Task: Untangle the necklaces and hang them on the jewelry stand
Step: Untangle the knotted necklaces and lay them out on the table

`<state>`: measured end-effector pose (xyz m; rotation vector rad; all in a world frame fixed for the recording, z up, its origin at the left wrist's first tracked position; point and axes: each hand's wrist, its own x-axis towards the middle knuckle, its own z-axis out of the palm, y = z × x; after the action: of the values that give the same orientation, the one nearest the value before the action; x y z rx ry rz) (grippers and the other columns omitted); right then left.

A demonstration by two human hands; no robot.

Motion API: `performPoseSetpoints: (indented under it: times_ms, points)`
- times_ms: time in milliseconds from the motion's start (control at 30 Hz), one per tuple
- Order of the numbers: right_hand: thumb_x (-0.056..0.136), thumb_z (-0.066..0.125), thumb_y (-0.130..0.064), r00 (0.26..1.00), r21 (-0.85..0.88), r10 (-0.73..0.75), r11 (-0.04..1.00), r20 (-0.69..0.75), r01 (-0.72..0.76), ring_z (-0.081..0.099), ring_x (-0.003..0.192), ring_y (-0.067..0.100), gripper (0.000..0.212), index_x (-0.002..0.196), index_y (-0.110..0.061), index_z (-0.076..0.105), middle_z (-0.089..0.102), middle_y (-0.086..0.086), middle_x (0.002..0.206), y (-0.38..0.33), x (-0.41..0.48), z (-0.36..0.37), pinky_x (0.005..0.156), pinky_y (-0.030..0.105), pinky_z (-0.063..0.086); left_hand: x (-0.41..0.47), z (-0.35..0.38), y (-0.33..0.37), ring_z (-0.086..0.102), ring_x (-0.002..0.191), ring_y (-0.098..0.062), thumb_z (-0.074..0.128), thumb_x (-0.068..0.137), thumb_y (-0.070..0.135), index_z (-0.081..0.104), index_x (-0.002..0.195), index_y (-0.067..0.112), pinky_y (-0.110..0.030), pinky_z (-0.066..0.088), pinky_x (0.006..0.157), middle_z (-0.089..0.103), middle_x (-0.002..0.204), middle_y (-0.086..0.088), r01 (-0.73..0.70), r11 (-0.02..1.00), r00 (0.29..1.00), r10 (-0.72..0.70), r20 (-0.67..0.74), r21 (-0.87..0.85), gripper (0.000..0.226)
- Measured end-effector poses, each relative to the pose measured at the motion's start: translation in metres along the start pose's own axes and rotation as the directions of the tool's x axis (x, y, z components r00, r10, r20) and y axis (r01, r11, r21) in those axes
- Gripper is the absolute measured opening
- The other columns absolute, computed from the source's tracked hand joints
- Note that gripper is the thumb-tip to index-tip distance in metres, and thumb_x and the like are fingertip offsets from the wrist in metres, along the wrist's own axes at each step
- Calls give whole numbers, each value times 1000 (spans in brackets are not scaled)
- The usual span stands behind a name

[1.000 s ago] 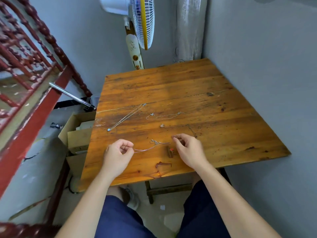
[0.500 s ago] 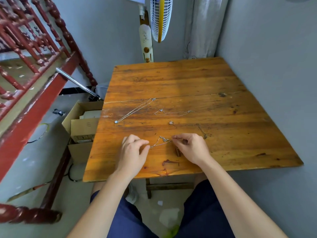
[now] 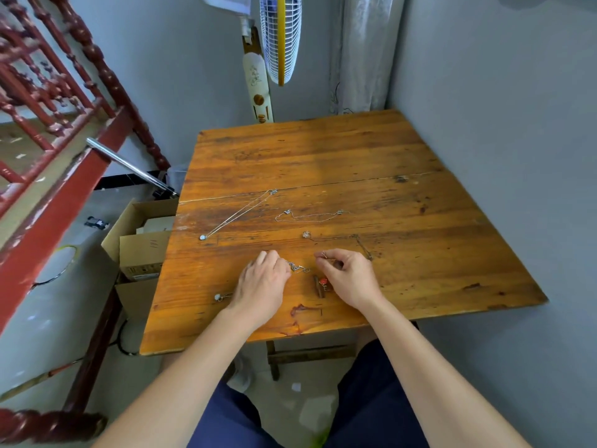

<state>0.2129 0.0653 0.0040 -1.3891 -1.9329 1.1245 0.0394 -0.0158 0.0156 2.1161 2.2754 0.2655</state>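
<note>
A thin silver necklace with a tangled knot (image 3: 297,267) lies near the front of the wooden table (image 3: 323,150). My left hand (image 3: 262,286) pinches its chain left of the knot; a small pendant (image 3: 218,297) trails out at the hand's left. My right hand (image 3: 350,279) pinches a chain end with a small ring (image 3: 323,254) right of the knot. A straight necklace with a round pendant (image 3: 203,237) lies to the back left. A loose chain (image 3: 310,216) and another with a small charm (image 3: 306,234) lie further back. No jewelry stand is in view.
A small red charm beside a dark wooden piece (image 3: 321,284) sits between my hands. Grey wall runs along the table's right side. A standing fan (image 3: 277,40) is behind the table. Cardboard boxes (image 3: 139,250) and a red wooden railing (image 3: 48,101) stand to the left.
My hands have drawn closer together: the left moved right toward the knot. The stretched chain has gone slack. The camera has shifted, so the table sits further right in view.
</note>
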Motion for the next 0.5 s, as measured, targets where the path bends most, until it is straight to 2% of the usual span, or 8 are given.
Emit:
performPoseSetpoints:
  times_ms: [100,167,233,300,333,400,467,500]
  points:
    - [98,60,-40,998,-4,-15,1000,58,15,62,84,6,25,119,-33,71,72,-12,105,-1,-1,-3,78,33,59,7,-14,-3,44,103,-10,40,104,26,56,102,23,-29,40,89,47,103,9,115,964,991,-95,92,-239,17]
    - [101,56,-38,995,3,-57,998,87,57,62,100,4,24,120,-34,70,70,-15,117,-4,-3,-6,85,29,55,6,-26,-5,46,101,-9,44,103,25,57,94,24,-27,37,89,50,99,9,151,881,988,-127,82,-449,16]
    - [104,50,-27,985,128,-73,990,157,53,57,104,-5,28,125,-32,68,67,-23,113,-13,-5,-8,87,19,46,4,-38,-5,47,95,-4,47,101,24,59,92,24,-25,35,85,51,96,11,146,832,989,-124,78,-536,15]
    - [105,42,-17,946,313,-45,948,320,-61,54,76,-11,35,128,-31,65,61,-31,78,-24,-8,-11,68,8,40,2,-47,-6,49,96,-2,48,101,25,60,94,26,-25,38,85,53,97,11,141,831,990,-113,85,-539,14]
    - [104,41,-16,917,344,-40,933,396,-108,50,61,-8,36,128,-31,65,55,-29,63,-27,-9,-12,56,8,37,0,-50,-8,50,98,-3,48,101,26,60,95,26,-26,40,86,53,98,10,145,827,989,-116,87,-544,14]
    - [104,47,-19,873,304,-62,947,483,-101,48,51,-7,29,124,-27,66,54,-27,54,-34,-11,-11,50,8,33,-2,-57,-10,52,98,-4,48,101,26,60,96,26,-25,41,86,53,100,10,164,805,986,-130,100,-570,14]
    - [103,53,-25,846,256,-93,965,525,-53,52,51,-11,20,112,-20,70,57,-29,55,-43,-15,-12,51,6,35,-6,-63,-11,52,97,-2,47,102,27,59,95,27,-22,40,83,53,101,10,191,777,982,-144,126,-600,14]
    - [103,54,-27,833,250,-92,967,546,-57,51,50,-7,19,105,-18,70,56,-25,54,-46,-16,-13,50,8,34,-7,-66,-12,52,97,-1,46,102,28,58,95,27,-21,39,84,53,103,10,205,758,979,-149,142,-619,14]
